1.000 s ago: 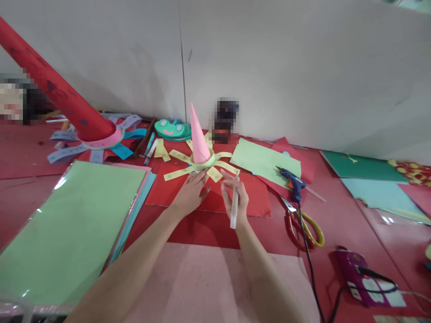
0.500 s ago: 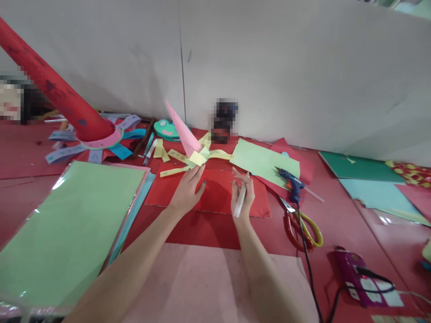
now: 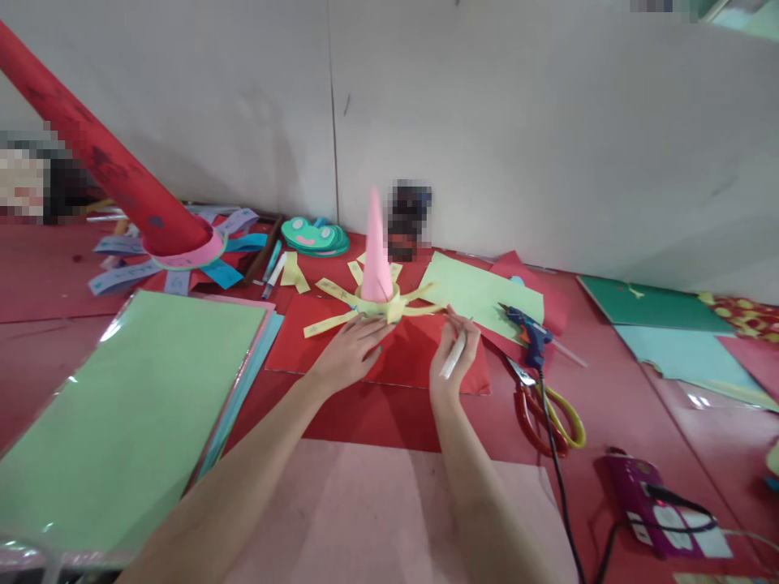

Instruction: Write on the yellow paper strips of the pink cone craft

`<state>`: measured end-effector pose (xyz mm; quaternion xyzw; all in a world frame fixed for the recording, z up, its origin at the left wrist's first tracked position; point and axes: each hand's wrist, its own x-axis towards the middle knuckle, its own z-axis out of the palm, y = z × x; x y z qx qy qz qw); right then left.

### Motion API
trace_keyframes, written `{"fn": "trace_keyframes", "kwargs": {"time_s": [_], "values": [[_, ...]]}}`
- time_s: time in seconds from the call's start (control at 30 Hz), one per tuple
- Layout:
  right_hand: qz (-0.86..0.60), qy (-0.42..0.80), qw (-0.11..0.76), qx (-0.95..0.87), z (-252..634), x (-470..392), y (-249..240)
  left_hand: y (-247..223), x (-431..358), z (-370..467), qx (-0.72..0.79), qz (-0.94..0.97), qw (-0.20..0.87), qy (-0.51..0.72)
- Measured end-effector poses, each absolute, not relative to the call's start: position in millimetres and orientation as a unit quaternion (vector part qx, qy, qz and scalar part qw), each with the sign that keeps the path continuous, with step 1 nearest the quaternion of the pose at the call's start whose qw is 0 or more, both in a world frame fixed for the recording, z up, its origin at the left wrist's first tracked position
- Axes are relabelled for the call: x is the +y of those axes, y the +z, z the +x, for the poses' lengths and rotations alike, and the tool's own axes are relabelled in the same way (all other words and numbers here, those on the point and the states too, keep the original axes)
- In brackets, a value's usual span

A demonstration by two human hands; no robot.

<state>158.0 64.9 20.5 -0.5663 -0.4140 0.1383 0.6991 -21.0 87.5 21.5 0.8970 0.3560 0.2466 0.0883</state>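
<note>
A pink paper cone stands upright inside a yellow paper ring with yellow strips spreading outward, on a red sheet. At the ring's near side lies my left hand, its fingers extended and touching the base, holding nothing. To the right, my right hand has its fingers closed round a white pen, and its fingertips are by the end of a yellow strip.
A tall red cone with blue strips leans at the left, above green sheets. To the right are a glue gun with its cable, scissors and a purple box.
The pink cone was tilted left and now stands upright, its ring and strips level. My right hand has moved slightly right with the pen; my left hand has shifted slightly right.
</note>
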Motion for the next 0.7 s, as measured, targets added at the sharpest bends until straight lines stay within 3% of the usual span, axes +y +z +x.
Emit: {"fn": "trace_keyframes", "kwargs": {"time_s": [0.2,0.43,0.7], "values": [[-0.58,0.093,0.701,-0.406,162,64,22,20,87,-20,0.322,0.921,0.113,0.188],[-0.57,0.15,0.687,-0.426,156,59,29,24,88,-23,0.322,0.898,0.148,0.259],[-0.569,0.211,0.667,-0.432,153,59,23,30,87,-24,0.361,0.842,0.071,0.395]]}}
